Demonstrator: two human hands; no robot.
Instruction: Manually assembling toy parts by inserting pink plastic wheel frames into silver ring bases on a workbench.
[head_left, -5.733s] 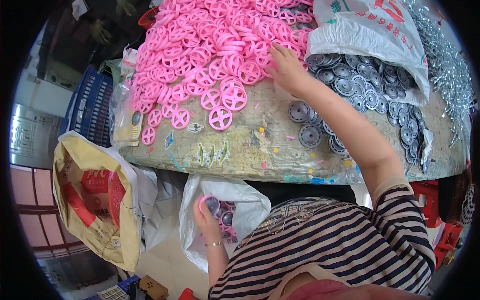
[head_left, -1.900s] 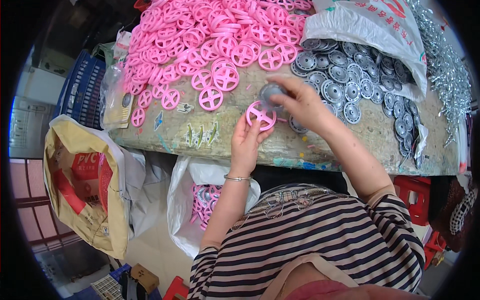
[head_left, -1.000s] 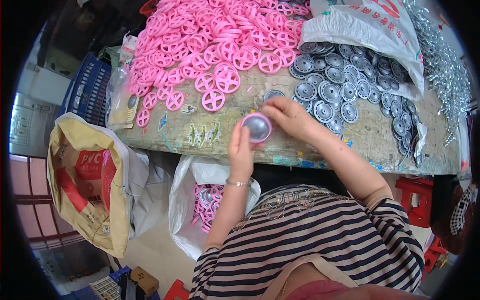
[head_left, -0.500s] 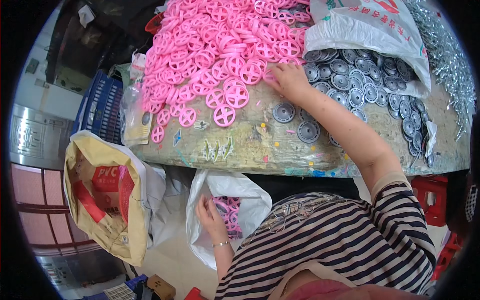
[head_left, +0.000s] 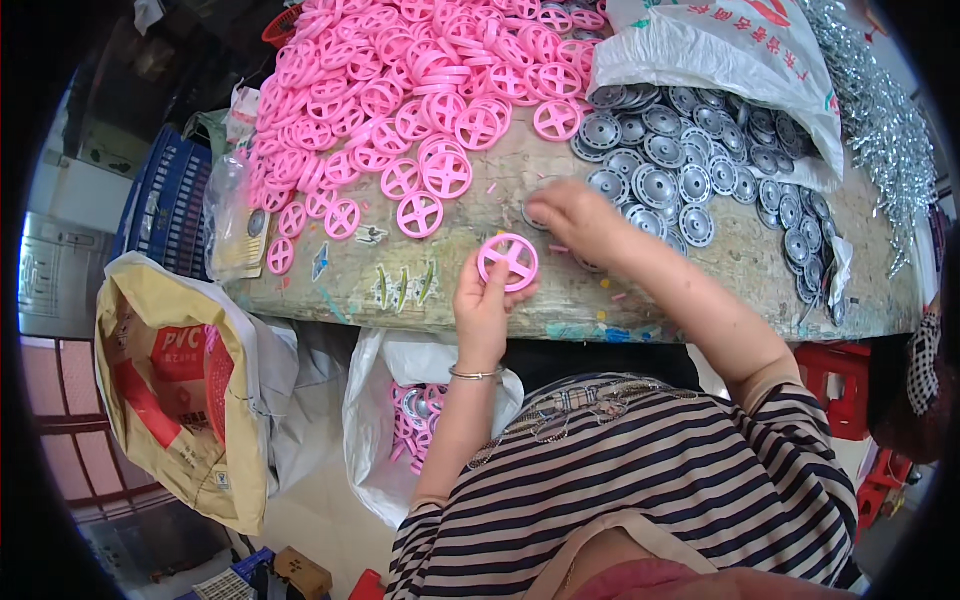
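Note:
My left hand is raised over the table's near edge, closed on a pink wheel-shaped ring with crossed spokes. Thumb and fingers pinch its lower rim. Just beyond, my right hand has its fingertips on a grey ridged disc; the hand covers most of it. A big heap of similar pink rings covers the far left and middle of the table. Grey discs lie piled to the right, partly under a white printed plastic bag.
Below the table edge stands a white sack with pink and grey pieces inside. A tan paper sack gapes open on the left. Silver tinsel hangs at the right. Stickers mark the worn table; a red stool is beside me.
My left hand has come up from the white sack to the table edge and now holds a pink ring. My right hand has moved back from the pink heap to the grey disc.

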